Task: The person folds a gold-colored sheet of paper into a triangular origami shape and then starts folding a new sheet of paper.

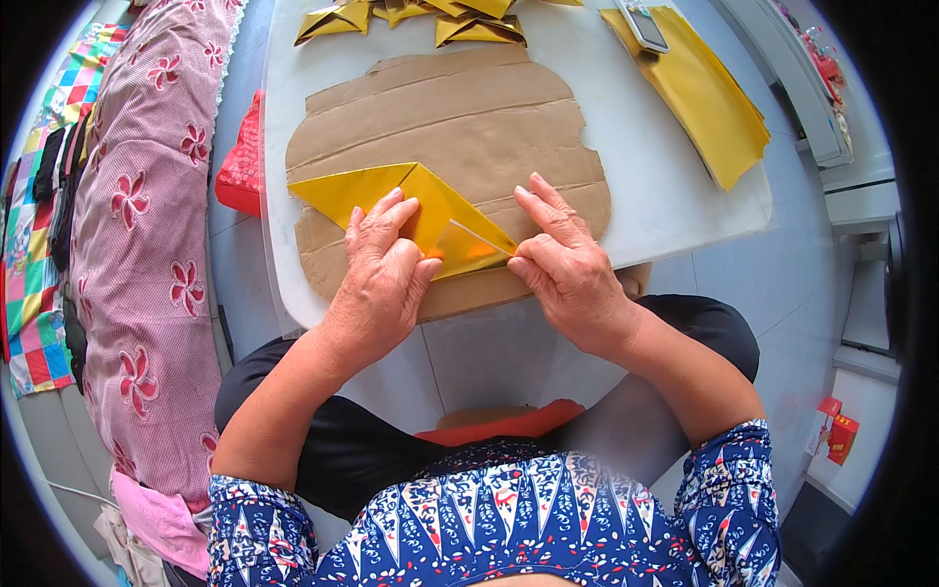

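A sheet of gold foil paper (458,213), partly folded with pointed corners at left and right, lies on a piece of brown cardboard (469,110). My left hand (381,264) holds the sheet down, its fingers bent over the middle and its thumb by the lower edge. At the sheet's right corner, my right hand (565,268) pinches the tip between thumb and index finger, the other fingers raised. A narrow pale edge runs along the fold towards that corner. Both palms are hidden from view.
Several folded gold foil pieces (480,29) sit at the table's far side. A stack of gold sheets (697,95) lies at the right under a phone-like device (644,26). The white table (638,198) has rounded corners. A red bag (242,165) stands left of it, beside a pink flowered cover (147,242).
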Action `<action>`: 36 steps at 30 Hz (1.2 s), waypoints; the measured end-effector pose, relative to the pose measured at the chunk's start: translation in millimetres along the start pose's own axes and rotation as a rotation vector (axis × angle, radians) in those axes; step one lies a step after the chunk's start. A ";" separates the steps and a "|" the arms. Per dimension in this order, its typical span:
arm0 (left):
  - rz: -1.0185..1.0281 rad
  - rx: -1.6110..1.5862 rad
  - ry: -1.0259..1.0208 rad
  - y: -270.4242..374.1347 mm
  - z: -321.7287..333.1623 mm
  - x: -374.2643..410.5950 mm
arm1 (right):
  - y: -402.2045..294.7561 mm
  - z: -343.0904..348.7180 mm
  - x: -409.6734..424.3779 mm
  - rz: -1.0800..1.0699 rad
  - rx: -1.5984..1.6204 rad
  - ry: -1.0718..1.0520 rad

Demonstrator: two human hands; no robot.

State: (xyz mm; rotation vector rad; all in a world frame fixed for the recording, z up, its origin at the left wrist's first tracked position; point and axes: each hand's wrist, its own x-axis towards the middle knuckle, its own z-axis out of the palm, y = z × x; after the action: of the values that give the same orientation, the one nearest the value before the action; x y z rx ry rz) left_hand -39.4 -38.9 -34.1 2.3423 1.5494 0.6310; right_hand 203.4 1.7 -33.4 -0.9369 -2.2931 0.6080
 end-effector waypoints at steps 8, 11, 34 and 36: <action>-0.032 -0.068 0.017 6.0 -4.8 4.1 | -3.9 6.4 4.9 0.087 -0.051 0.016; -0.030 -0.067 0.002 4.5 -6.3 4.1 | -5.9 5.8 6.4 0.109 -0.052 0.012; -0.098 0.040 0.096 8.2 7.3 11.4 | -12.6 13.4 -0.1 -0.179 -0.258 0.030; -0.087 0.042 0.099 8.6 6.3 11.8 | -21.7 16.8 -6.7 -0.263 -0.286 -0.081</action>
State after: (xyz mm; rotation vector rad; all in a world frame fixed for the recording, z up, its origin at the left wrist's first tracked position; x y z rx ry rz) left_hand -25.4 -31.4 -33.3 2.2914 1.7126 0.7100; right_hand 186.0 -20.5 -34.9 -0.7270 -2.5668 0.2129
